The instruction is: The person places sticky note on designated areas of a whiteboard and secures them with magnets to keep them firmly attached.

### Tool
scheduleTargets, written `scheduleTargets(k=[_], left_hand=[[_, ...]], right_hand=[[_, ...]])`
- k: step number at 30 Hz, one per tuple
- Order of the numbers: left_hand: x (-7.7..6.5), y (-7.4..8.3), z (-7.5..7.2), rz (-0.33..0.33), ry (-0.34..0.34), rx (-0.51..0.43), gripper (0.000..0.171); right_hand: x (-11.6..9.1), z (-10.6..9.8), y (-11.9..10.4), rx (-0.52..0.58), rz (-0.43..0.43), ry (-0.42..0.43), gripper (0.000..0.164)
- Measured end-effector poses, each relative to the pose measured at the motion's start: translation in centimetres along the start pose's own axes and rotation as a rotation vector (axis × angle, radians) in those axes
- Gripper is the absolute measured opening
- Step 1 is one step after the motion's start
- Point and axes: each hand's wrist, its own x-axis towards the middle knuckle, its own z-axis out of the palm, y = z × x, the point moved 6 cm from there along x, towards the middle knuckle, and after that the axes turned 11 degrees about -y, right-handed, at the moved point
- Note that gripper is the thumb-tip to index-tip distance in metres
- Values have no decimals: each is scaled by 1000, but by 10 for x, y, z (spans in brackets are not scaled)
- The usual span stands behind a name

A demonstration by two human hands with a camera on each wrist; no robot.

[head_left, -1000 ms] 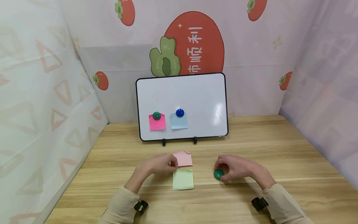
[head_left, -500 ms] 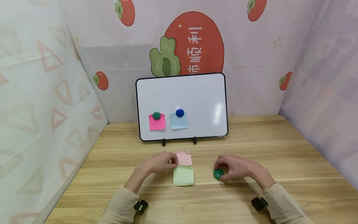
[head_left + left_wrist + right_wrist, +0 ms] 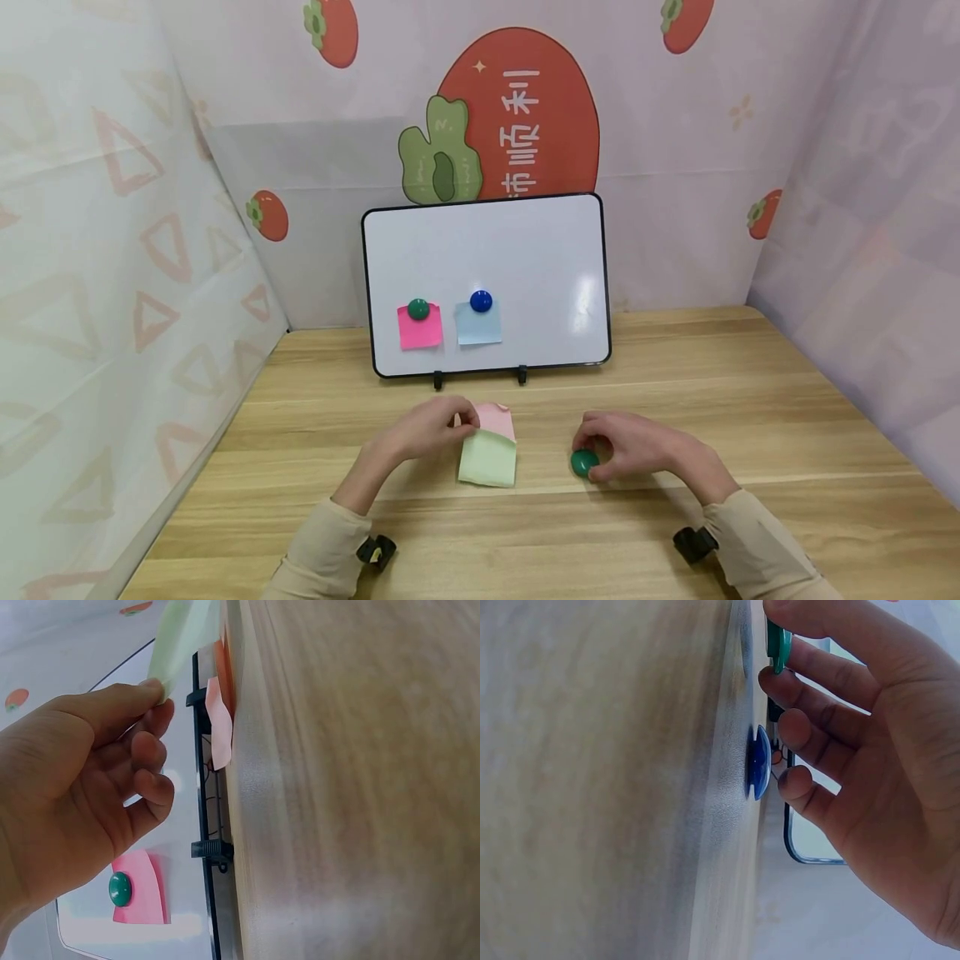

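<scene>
My left hand [image 3: 431, 429] pinches the pale green sticky note [image 3: 487, 460] near its upper left corner between thumb and finger. The note is raised off the table in the left wrist view and overlaps a pale pink sticky note [image 3: 495, 420], which has one curled corner [image 3: 218, 724]. To the right, my right hand [image 3: 636, 447] holds a round green magnet [image 3: 584, 463] between thumb and fingers. In the right wrist view that magnet [image 3: 780, 649] stands on edge, slightly above the table. A blue magnet [image 3: 760, 763] lies below those fingers, hidden in the head view.
A whiteboard [image 3: 547, 258] leans on black stand feet [image 3: 522, 375] at the table's back. On it, a green magnet [image 3: 418, 309] pins a bright pink note [image 3: 420, 333], and a blue magnet [image 3: 481, 301] pins a light blue note [image 3: 478, 327]. Printed fabric surrounds the wooden table [image 3: 675, 358].
The left hand has moved up and away from me, lifting the green note's upper edge over the pink note. The right hand has stayed nearly still with the green magnet.
</scene>
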Motion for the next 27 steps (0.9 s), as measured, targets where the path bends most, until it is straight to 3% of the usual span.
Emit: scheduleTargets(k=[10, 17, 27], left_hand=[[-3, -2, -12, -63, 148, 8, 8], [-5, -3, -18, -109, 216, 10, 6], [-1, -8, -23, -171, 298, -86, 6]], right_hand=[[1, -1, 1, -4, 4, 12, 28], [2, -2, 0, -26, -14, 31, 29], [3, -9, -5, -106, -47, 120, 29]])
